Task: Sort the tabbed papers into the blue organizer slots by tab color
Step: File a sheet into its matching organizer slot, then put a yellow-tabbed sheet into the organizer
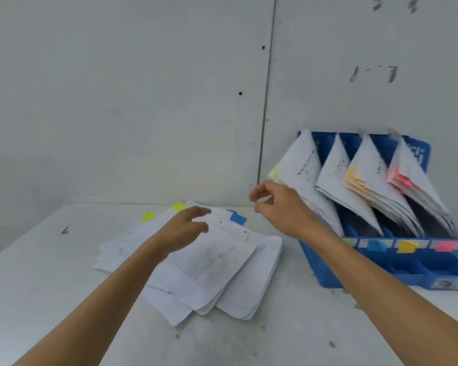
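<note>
Pale grey panelled wall behind, seamed and pocked; scuffed white tabletop (50, 286) below. A loose pile of tabbed papers (222, 270) is spread near the tabletop's middle, towards its far edge; yellow tabs (179, 206) and a blue tab (238, 218) are seen at the pile's far side. The blue organizer (397, 274) is set at the right edge, backed against the wall; four sheaves are leaned in its slots. A pale yellow tab (274, 171) is borne by the leftmost sheaf (302, 165), orange tabs (353, 175) by the third, pink tabs (399, 178) by the fourth; blue, yellow and pink markers (407, 246) are stuck along the front rail. The left hand (181, 231) is held over the pile, fingers loosely spread, nothing gripped; contact with the top sheet cannot be told through blur. The right hand (278, 204) is raised beside the leftmost sheaf, thumb and forefinger curled close together; whether anything is pinched cannot be told.
</note>
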